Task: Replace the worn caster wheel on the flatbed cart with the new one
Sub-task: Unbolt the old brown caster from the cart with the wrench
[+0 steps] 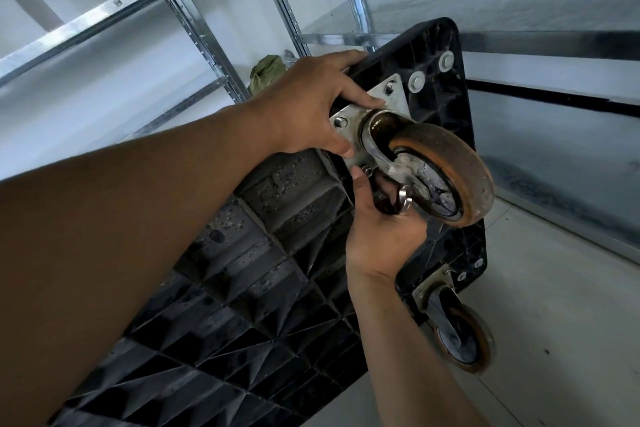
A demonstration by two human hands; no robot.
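Nearest, right hand (384, 236) curled around a small metal tool (404, 199), probably a wrench, just below the worn caster wheel (446, 173). Left hand (311, 104) beyond, pressed on the mounting plate (377, 107), clasping nothing. Caster bolted to the upended flatbed cart (277, 253), axle running near-to-far, near-corner bolt (367, 170) closest to the right hand.

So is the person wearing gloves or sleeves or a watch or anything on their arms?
No, nothing at all. The left hand and right hand are both bare, with no gloves. Both forearms are bare too as far as the picture shows, with no sleeves, watch or bracelet. No rings show on the fingers you can see.
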